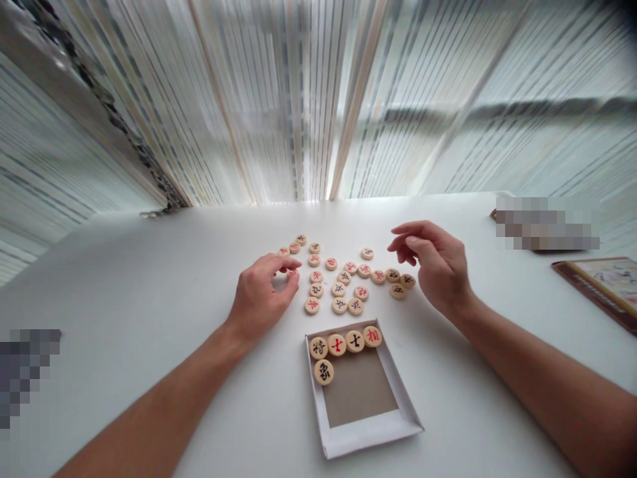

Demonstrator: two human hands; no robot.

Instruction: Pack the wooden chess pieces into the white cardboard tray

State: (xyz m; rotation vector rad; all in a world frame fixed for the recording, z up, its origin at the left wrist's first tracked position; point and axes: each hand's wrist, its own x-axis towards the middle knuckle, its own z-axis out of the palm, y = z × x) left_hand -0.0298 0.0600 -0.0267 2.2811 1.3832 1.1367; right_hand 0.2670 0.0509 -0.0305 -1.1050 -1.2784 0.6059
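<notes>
Round wooden Chinese chess pieces (339, 289) with red or black characters lie scattered on the white table. My left hand (263, 284) is at the left side of the scatter, its thumb and fingers curved and apart. A red-marked piece (292, 273) shows partly in the gap between them; whether the fingers touch it is unclear. My right hand (434, 260) hovers at the right, fingers loosely bent with nothing in them, near a few dark-marked pieces (398, 291). In front stands a shallow open box (368, 431) with a row of pieces (337, 344) along its far edge and one black-marked piece (324, 372) below.
A brown-edged box lid or board (604, 292) lies at the table's right edge, with a blurred-out item (547, 224) behind it. Another blurred dark object (24, 372) is at the far left. A striped string curtain (279, 99) hangs behind the white table (149, 279).
</notes>
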